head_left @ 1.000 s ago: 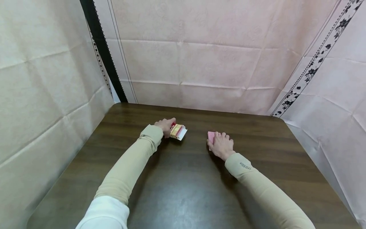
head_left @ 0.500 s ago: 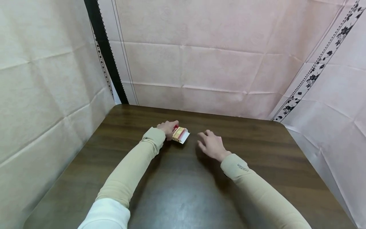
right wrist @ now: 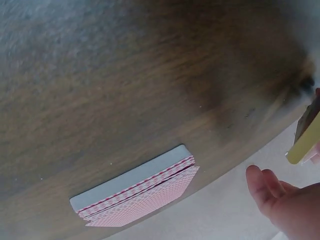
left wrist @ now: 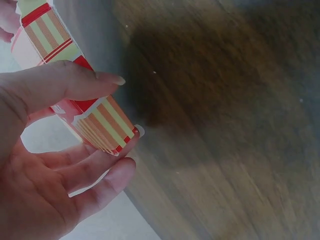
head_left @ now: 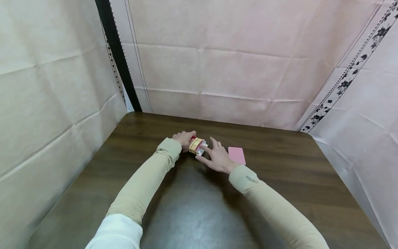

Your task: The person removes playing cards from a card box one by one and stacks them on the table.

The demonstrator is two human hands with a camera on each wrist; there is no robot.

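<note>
From the head view, the left hand (head_left: 184,138) holds a striped card box (head_left: 196,145) toward the far middle of the dark wood-grain table (head_left: 93,162), and the right hand (head_left: 217,158) reaches across to it with fingers spread and fairly straight, fingertips at the box's open white flap. Whether those fingertips actually touch the flap is hard to judge at this size. Just right of the right hand, a pink-backed deck of cards (head_left: 236,155) lies flat on the table, apart from both hands.

The left wrist view gives what the head view cannot: the card box (left wrist: 92,117) is pinched between the left hand's (left wrist: 40,165) thumb on top and curled fingers below, held off the table at a tilt. Its card stock is printed in red, pale yellow and fine orange stripes, with sharp folded edges.

The right wrist view shows the deck of cards (right wrist: 137,197) from the side: a squared stack with rounded corners, its edges a thin layered band of white and red, its back a fine pink check. The pile is slightly uneven, a few cards shifted against the rest. A yellowish edge at that frame's right border may be the box; the right hand (right wrist: 285,200) shows only as relaxed fingertips holding nothing.

The table surface is smooth with a dull sheen. Creased pinkish cloth (head_left: 248,69) hangs behind and to both sides.
</note>
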